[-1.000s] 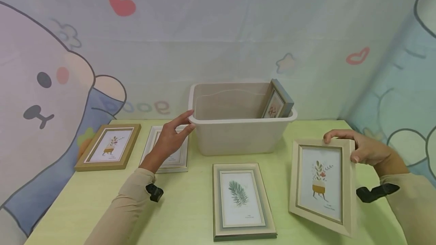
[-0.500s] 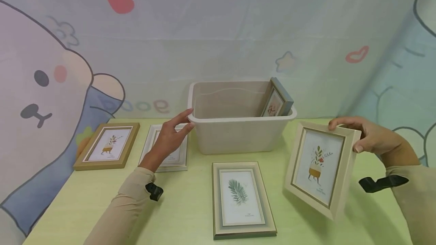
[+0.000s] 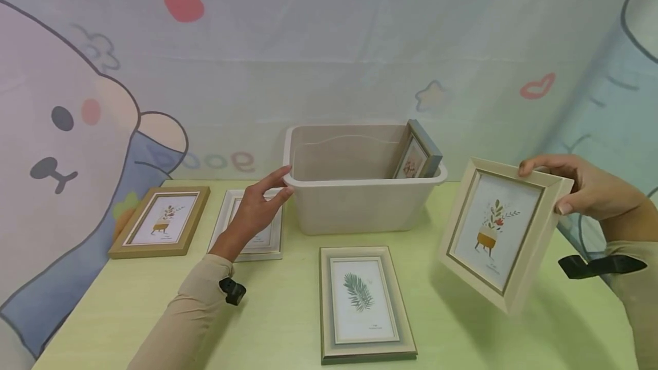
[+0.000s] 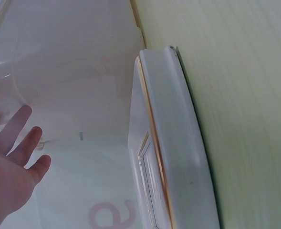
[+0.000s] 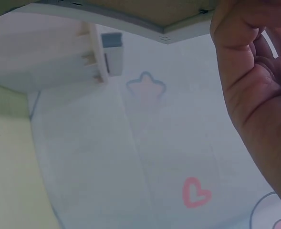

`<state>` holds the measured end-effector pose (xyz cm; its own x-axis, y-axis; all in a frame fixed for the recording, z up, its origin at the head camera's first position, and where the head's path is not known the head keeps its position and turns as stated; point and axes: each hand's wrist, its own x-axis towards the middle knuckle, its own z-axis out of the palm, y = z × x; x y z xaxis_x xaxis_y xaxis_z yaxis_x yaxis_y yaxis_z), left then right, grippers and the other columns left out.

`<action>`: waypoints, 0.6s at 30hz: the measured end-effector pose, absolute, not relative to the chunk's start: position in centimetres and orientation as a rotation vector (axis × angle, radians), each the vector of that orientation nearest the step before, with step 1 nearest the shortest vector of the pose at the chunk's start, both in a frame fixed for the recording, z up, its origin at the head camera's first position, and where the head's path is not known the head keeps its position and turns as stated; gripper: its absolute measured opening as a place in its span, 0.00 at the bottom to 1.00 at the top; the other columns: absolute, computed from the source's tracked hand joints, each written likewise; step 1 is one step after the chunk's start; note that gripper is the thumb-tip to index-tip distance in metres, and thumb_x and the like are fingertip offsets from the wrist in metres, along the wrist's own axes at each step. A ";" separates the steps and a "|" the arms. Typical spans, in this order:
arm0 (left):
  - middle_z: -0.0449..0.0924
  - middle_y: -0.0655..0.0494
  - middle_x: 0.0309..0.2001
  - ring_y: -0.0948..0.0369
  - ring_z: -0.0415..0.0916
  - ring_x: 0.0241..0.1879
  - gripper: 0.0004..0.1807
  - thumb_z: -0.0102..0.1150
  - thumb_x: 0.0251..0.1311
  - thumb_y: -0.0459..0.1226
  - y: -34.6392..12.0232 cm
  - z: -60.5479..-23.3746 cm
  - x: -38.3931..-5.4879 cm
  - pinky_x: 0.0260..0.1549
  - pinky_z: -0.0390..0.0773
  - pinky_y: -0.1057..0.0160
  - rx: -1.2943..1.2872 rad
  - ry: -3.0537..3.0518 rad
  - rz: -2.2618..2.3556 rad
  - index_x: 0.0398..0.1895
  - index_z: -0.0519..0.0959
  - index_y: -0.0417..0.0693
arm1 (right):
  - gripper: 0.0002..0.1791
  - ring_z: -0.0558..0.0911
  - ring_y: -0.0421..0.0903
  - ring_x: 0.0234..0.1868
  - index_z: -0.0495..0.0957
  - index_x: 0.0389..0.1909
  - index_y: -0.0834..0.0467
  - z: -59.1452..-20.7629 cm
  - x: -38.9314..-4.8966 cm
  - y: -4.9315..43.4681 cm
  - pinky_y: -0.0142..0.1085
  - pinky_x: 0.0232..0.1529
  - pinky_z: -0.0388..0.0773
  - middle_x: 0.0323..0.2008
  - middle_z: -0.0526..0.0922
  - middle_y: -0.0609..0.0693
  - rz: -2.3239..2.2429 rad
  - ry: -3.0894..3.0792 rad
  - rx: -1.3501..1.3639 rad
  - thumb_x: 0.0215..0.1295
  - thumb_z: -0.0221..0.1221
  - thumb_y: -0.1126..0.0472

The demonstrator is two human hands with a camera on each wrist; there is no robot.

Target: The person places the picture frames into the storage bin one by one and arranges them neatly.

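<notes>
My right hand [image 3: 596, 190] holds a cream picture frame [image 3: 506, 233] by its upper right corner, raised above the table and tilted. A vase-like plant print faces me; the frame's back [image 5: 178, 12] tops the right wrist view. My left hand [image 3: 257, 216] pinches the left front corner of a pale plastic bin's rim [image 3: 367, 183] between thumb and index finger. Its other fingers [image 4: 26, 145] spread beside the bin wall in the left wrist view. Inside the bin, a grey-blue picture frame [image 3: 424, 150] leans against the right end.
A green-edged picture frame [image 3: 367, 353] with a leaf print lies in front of the bin. Beneath my left hand lies a white picture frame [image 3: 277, 244], partly hidden. Farther left is a brown picture frame [image 3: 197, 216]. A printed cloth [image 3: 329, 44] hangs behind the table.
My right hand has lifted the cream picture frame up and to the right, tilting it more. My left hand stays at the bin's rim.
</notes>
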<state>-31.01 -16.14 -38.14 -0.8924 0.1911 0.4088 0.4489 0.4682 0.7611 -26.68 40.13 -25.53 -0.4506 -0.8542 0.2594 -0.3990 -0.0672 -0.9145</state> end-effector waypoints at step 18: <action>0.82 0.44 0.56 0.47 0.66 0.71 0.29 0.58 0.70 0.45 -16.4 -38.3 -30.8 0.62 0.70 0.37 -0.544 -2.449 -1.391 0.74 0.67 0.61 | 0.28 0.79 0.49 0.57 0.64 0.63 0.68 -17.9 -27.8 39.1 0.39 0.46 0.85 0.66 0.70 0.57 -1.631 1.842 -1.439 0.62 0.50 0.86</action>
<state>-30.80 -16.37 -38.29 -0.8925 0.1869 0.4106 0.4483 0.4680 0.7615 -27.85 39.05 -17.87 -0.4588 -0.8033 0.3798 -0.4741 -0.1402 -0.8692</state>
